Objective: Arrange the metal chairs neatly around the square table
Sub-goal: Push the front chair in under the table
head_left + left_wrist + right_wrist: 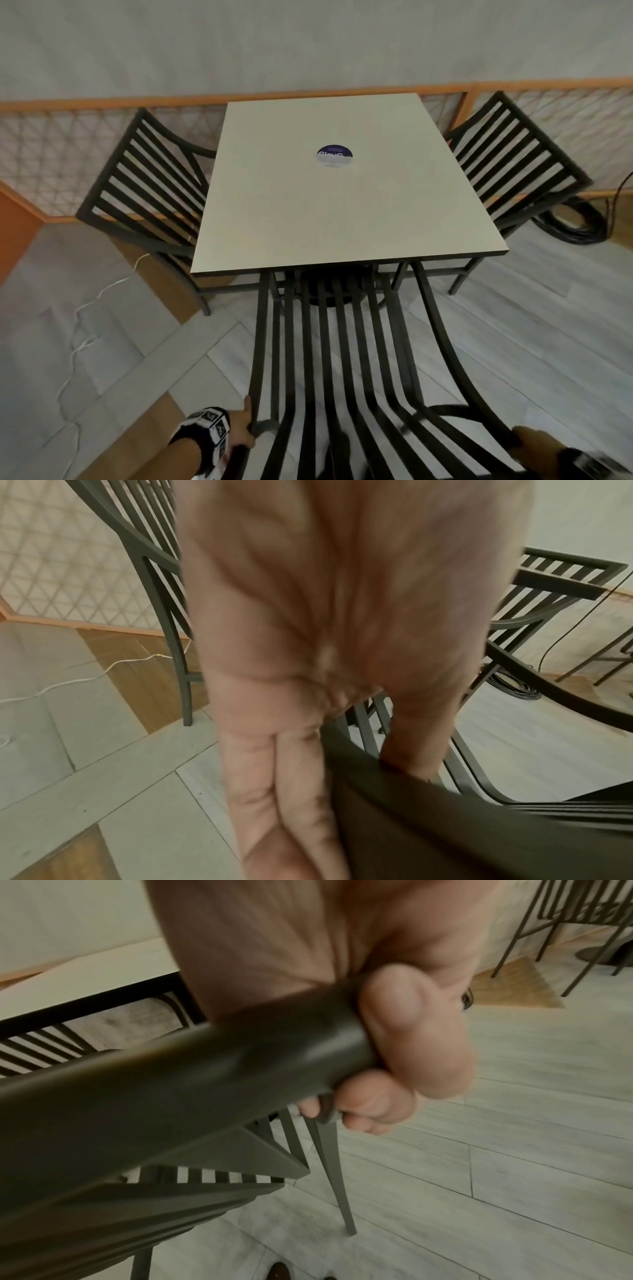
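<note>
Gripping near chair, sticker unreadable

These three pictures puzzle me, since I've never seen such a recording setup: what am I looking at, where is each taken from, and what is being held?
No machine here: a person wears three cameras. The wide picture comes from the head, looking down at a square table with only a round sticker on top. Metal chairs stand at its left and right sides. The other two pictures come from cameras on each wrist, looking along the hand. Both hands hold the near chair by its backrest: the left hand grips one end, and the right hand has its fingers curled round the top rail's other end.
</note>
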A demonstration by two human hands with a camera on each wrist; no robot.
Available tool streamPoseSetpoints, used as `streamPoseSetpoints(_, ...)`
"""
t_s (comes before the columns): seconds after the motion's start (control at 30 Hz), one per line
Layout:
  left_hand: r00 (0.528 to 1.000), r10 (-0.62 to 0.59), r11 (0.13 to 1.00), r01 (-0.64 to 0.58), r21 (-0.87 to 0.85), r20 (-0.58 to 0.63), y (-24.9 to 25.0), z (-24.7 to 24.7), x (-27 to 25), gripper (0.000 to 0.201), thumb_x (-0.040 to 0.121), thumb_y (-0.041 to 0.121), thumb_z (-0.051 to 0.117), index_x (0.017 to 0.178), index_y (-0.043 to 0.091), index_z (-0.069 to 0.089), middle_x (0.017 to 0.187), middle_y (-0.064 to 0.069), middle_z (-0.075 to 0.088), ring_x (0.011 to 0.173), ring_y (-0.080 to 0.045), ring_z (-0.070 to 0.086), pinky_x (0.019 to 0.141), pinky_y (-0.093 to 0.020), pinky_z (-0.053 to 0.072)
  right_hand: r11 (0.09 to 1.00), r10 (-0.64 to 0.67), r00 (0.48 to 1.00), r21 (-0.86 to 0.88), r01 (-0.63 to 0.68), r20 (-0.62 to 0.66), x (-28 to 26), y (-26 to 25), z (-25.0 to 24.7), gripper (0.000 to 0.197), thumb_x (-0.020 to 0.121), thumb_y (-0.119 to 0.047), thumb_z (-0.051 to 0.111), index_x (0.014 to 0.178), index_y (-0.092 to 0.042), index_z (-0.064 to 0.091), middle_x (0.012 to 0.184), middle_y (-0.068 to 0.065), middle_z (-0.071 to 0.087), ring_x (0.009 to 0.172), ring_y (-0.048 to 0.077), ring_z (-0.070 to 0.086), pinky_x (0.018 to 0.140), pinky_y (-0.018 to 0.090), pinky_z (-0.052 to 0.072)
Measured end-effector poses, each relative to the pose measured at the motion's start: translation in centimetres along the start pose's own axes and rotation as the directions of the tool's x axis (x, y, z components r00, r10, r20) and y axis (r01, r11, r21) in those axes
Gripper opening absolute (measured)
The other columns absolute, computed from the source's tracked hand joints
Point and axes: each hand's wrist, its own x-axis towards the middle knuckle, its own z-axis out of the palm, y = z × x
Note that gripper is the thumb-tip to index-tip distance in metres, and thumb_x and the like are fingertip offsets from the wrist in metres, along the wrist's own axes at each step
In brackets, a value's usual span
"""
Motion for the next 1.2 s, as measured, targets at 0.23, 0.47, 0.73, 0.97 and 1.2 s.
streamPoseSetpoints(0.23,0.993,-0.119,0.987,0.119,-0.109,0.006,-1.5,1.7,-0.6,0.091,0.087,0.050,0.047,0.145,0.024,-0.018,0.142,-0.008,0.045,0.122,-0.022,0.051,0.100,-0.021,0.040,0.994,-0.048,0.999,0.096,0.049,-0.011,-0.5,-1.4,1.1,0.032,0.097,-0.030,0.036,0.122,-0.012,0.042,0.132,0.007,0.050,0.120,0.016,0.049,0.094,0.019,0.037)
streamPoseSetpoints(0.47,0.997,-0.058,0.988,0.064,-0.142,0.044,-1.8,0.2,-0.3,0.103,0.084,0.044,0.054,0.142,0.014,-0.026,0.136,-0.013,0.050,0.115,-0.028,0.055,0.094,-0.029,0.047,0.998,-0.011,0.999,0.063,0.009,0.036,-0.1,-2.0,0.7,0.022,0.094,-0.030,0.039,0.110,-0.015,0.045,0.125,0.007,0.053,0.093,0.014,0.050,0.073,0.019,0.035)
streamPoseSetpoints(0.73,0.998,0.012,0.969,-0.027,-0.244,-0.063,-2.1,1.5,-1.2,0.105,0.082,0.036,0.060,0.144,0.018,-0.022,0.138,-0.019,0.048,0.114,-0.033,0.056,0.088,-0.036,0.053,0.999,-0.002,0.998,0.033,0.000,0.058,0.1,-1.7,1.1,0.010,0.092,-0.026,0.045,0.095,-0.017,0.044,0.105,0.008,0.057,0.091,0.021,0.054,0.063,0.023,0.036)
streamPoseSetpoints(0.97,0.996,0.004,0.946,-0.031,-0.322,-0.086,-0.9,2.0,-2.3,0.092,0.090,0.018,0.055,0.145,0.011,-0.019,0.148,-0.020,0.035,0.124,-0.033,0.049,0.090,-0.033,0.048,0.998,0.007,0.998,0.058,-0.010,0.059,-0.2,-1.7,1.0,0.011,0.090,-0.027,0.048,0.093,-0.017,0.045,0.102,0.009,0.055,0.090,0.024,0.053,0.073,0.027,0.039)
streamPoseSetpoints(1.2,0.997,-0.009,0.959,-0.014,-0.282,-0.078,-1.3,1.6,-2.1,0.097,0.086,0.026,0.058,0.145,0.017,-0.018,0.143,-0.019,0.043,0.117,-0.032,0.054,0.093,-0.040,0.053,0.996,0.015,0.999,0.088,-0.019,0.040,-0.6,-1.7,1.0,0.022,0.089,-0.027,0.048,0.105,-0.012,0.053,0.105,0.009,0.057,0.091,0.022,0.054,0.071,0.027,0.040)
